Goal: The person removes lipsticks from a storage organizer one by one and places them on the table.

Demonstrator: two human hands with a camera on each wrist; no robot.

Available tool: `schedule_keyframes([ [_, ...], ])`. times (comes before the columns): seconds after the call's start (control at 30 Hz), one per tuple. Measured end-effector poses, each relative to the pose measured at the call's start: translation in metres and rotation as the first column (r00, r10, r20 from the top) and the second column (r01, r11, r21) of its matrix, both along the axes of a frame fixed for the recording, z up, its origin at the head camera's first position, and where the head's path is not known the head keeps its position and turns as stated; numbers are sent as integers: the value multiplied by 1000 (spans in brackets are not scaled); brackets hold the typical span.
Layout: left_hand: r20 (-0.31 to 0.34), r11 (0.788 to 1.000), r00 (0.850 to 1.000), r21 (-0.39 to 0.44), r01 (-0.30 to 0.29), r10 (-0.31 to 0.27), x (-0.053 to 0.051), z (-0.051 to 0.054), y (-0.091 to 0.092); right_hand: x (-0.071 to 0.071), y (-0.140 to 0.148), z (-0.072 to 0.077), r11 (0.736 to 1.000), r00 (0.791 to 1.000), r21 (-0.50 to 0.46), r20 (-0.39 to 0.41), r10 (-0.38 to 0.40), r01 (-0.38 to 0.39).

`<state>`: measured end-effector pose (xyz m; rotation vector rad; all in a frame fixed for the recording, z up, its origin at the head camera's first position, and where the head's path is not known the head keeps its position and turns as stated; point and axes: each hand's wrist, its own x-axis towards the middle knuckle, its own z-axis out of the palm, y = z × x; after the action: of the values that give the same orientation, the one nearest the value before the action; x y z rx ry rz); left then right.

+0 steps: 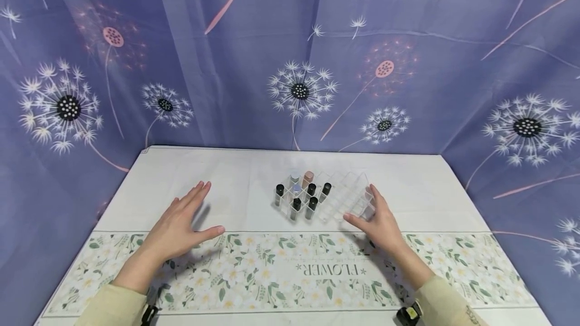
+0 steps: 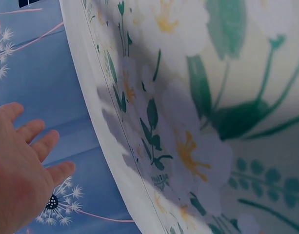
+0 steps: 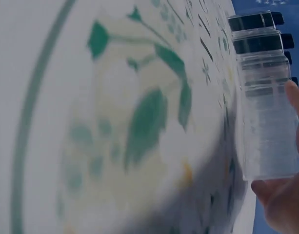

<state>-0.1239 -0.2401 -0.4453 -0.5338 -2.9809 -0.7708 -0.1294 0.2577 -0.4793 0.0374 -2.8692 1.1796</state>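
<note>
The left hand (image 1: 177, 229) is hovering over the near left side of the table, fingers extended, thumb held apart, holding nothing. The right hand (image 1: 381, 223) is bracketing the right end of the clear rack, its fingers loosely extended and uncurled; whether the thumb and fingertips are touching the plastic, one cannot tell.

Behind everything, a blue-violet fabric backdrop (image 1: 244, 64) printed with white dandelions and pink stems is hanging on three sides. A white tablecloth (image 1: 217, 165) is covering the table, and a cream band printed with white flowers and green leaves (image 1: 254, 286) is running across its near part, the word "FLOWER" showing upside down in the head view. Pale yellow-green sleeves (image 1: 446, 301) are covering both forearms. The clear plastic rack with many small compartments (image 1: 346, 197) is standing on the white area, right of the middle, just beyond the printed band. A black wrist device with a yellow patch (image 1: 409, 313) is sitting at the right cuff. Within the rack's left half, small black-capped tubes (image 1: 311, 207) are standing in separate compartments, and among them are standing a pale blue-capped tube (image 1: 296, 188) and a copper-pink-capped tube (image 1: 308, 177).
</note>
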Motion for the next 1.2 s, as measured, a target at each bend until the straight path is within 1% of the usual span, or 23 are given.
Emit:
schedule_keyframes([
  [0.07, 5, 1000, 1000, -1, -4, 4, 0, 0, -1, 1, 4, 3, 999, 999, -35, 27, 39, -38],
  [0.17, 11, 1000, 1000, -9, -10, 10, 0, 0, -2, 0, 14, 7, 991, 993, -82, 46, 107, -103],
  [0.23, 12, 1000, 1000, -16, -14, 14, 0, 0, -2, -2, 23, 10, 982, 987, -113, 37, 155, -150],
  [0.3, 14, 1000, 1000, -22, -16, 16, 0, 0, -2, -5, 32, 13, 973, 980, -123, 17, 200, -196],
  [0.43, 12, 1000, 1000, -23, -17, 17, 0, 2, 0, -13, 46, 20, 948, 957, -132, -5, 291, -289],
  [0.57, 3, 1000, 1000, -21, -13, 13, 1, 3, 2, -24, 53, 26, 921, 928, -134, 14, 372, -367],
  [0.67, 2, 1000, 1000, -24, -10, 10, 1, 4, 4, -32, 58, 25, 903, 908, -125, 34, 418, -411],
  [0.77, 7, 999, 1000, -32, -13, 13, 2, 3, 6, -38, 60, 22, 893, 895, -119, 51, 443, -435],
  [0.9, 14, 999, 1000, -39, -20, 20, 2, 3, 7, -44, 62, 19, 885, 888, -132, 60, 456, -446],
  [1.07, 11, 999, 1000, -42, -18, 19, 1, 3, 9, -49, 61, 17, 884, 887, -152, 69, 456, -442],
  [1.2, 5, 999, 1000, -49, -13, 13, 1, 4, 11, -51, 59, 11, 887, 892, -175, 78, 446, -428],
])
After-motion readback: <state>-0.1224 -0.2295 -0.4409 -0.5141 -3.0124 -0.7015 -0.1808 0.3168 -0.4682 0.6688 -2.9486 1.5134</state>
